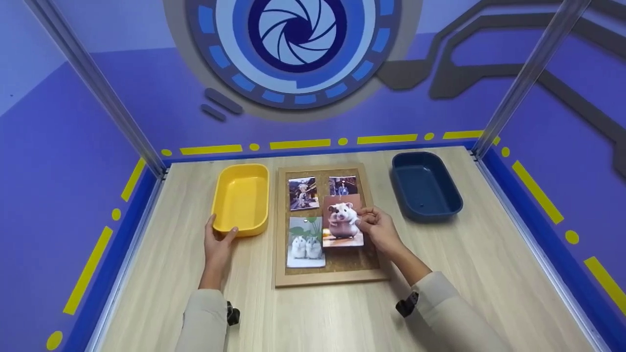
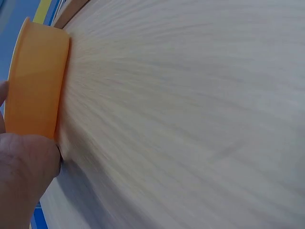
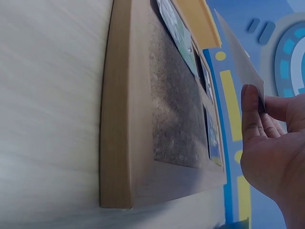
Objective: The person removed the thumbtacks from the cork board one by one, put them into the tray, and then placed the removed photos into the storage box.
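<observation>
My right hand [image 1: 384, 232] pinches the right edge of a hamster photo [image 1: 342, 220] between thumb and fingers. In the right wrist view that photo [image 3: 243, 57] is raised off the framed corkboard [image 3: 174, 105], seen edge-on. On the corkboard [image 1: 332, 279] lies a photo of two small white-and-grey animals [image 1: 305, 244] at lower left. Two darker photos of people, one at upper left [image 1: 303, 193] and one at upper right [image 1: 342, 185], sit above. My left hand [image 1: 218, 249] grips the near left corner of a yellow tray [image 1: 266, 215], thumb at its front wall.
A dark blue tray [image 1: 425, 190] stands to the right of the corkboard. Blue-purple panels [image 1: 137, 98] with metal corner posts enclose the back and sides of the wooden table [image 1: 303, 318]. Dark devices are strapped at both wrists.
</observation>
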The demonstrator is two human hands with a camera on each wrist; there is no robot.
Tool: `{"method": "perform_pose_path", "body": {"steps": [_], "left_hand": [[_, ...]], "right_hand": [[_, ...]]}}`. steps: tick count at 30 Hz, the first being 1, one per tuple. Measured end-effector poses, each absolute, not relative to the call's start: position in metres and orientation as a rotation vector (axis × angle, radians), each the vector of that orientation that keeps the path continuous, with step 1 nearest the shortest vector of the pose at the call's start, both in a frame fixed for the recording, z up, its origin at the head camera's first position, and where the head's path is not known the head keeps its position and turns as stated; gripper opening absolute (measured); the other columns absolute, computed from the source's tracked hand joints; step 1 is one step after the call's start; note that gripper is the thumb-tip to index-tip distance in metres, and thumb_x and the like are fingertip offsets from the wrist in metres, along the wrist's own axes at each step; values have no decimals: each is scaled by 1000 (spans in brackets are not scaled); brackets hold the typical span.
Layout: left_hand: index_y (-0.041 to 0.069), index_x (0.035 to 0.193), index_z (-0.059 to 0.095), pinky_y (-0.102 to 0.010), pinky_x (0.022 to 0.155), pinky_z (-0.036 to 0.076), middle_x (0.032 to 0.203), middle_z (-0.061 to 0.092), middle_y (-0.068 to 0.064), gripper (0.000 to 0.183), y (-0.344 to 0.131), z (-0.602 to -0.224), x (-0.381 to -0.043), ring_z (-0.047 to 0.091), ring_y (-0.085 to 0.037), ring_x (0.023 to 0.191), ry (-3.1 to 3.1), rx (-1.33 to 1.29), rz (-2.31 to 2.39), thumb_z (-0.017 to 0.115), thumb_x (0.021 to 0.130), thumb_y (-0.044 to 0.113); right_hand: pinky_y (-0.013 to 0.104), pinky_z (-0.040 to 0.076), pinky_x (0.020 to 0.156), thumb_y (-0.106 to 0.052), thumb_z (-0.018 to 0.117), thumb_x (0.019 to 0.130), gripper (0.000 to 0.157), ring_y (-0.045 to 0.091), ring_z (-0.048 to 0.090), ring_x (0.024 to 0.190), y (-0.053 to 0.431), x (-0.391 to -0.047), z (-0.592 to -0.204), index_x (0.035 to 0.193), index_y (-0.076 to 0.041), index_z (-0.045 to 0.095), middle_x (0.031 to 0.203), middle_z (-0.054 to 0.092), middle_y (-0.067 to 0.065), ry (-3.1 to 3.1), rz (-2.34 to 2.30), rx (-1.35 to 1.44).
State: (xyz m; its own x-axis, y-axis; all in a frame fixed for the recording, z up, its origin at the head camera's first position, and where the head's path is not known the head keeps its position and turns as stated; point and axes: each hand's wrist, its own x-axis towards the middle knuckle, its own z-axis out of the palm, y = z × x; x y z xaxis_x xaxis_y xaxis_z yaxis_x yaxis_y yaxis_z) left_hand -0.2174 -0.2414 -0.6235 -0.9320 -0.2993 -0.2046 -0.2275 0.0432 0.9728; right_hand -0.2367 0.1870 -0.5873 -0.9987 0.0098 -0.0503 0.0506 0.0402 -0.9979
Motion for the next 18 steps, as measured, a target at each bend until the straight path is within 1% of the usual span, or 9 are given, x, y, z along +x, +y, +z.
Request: {"method": "perform_pose_path", "body": {"steps": [4, 9, 11, 16, 18], "left_hand": [[30, 174, 4, -46, 139, 19, 183, 8, -5, 88, -240, -622, -216, 14, -25, 169, -2205, 583, -2077, 63, 108, 25], [30, 173, 2, -44, 136, 25, 181, 14, -7, 91, -239, -623, -212, 22, -26, 166, -2135, 552, -2138, 63, 108, 18], [29, 173, 0, -44, 136, 25, 181, 14, -7, 91, -239, -624, -210, 22, -26, 166, -2128, 536, -2155, 63, 108, 17], [33, 173, -2, -43, 137, 25, 182, 8, -2, 91, -240, -627, -206, 18, -22, 167, -2187, 527, -2146, 61, 109, 20], [34, 173, -2, -43, 136, 26, 182, 8, -2, 91, -239, -627, -204, 20, -22, 166, -2205, 523, -2131, 61, 109, 21]], "right_hand": [[17, 46, 66, 13, 66, 90, 29, 3, 57, 71, 180, -239, -585, 118, 14, 63, 74, 66, -6, 2253, -2158, 47], [19, 48, 65, 12, 65, 91, 27, 6, 57, 72, 164, -244, -580, 118, 14, 61, 75, 66, -4, 2210, -2169, 17], [20, 50, 66, 11, 65, 93, 27, 7, 58, 73, 155, -248, -577, 119, 12, 61, 77, 67, -3, 2193, -2164, -2], [21, 57, 67, 9, 66, 93, 29, 9, 64, 75, 124, -258, -567, 122, 11, 63, 82, 71, 1, 2190, -2135, -56], [22, 58, 67, 9, 66, 93, 30, 10, 64, 74, 109, -264, -564, 123, 10, 63, 84, 72, 3, 2184, -2124, -67]]}}
